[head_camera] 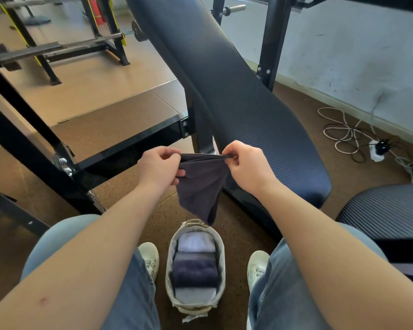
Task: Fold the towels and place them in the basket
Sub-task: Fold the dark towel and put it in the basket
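The left grip (160,166) and the right grip (248,167), both bare hands, each pinch a top corner of a dark grey towel (200,186) between thumb and curled fingers. They draw its upper edge into a short taut line at the centre of the frame. That edge shows stacked hems, so the cloth looks doubled over at least once. The rest hangs slack in the air, narrowing to a tip just above the far rim of the basket (170,258); whether it touches the rim cannot be told. The basket stands on the brown floor (129,129) at lower centre, between two pale shoes (149,256). It holds folded towels packed in a row: a white towel (196,241) at the far end, dark blue towels (194,270) in the middle and a pale grey towel (194,295) nearest the person. By my judgement the task is well along: several towels are stowed, the basket looks nearly full, and the held one needs further folds before it goes in. Whether more towels wait elsewhere is not shown. Beyond the hands a ribbed padded bench (236,91) slants from upper centre to mid right, a black steel frame (134,142) crosses the left, and cables (343,132) with a power strip (377,151) lie at the right edge. No brand, label or writing is readable anywhere.
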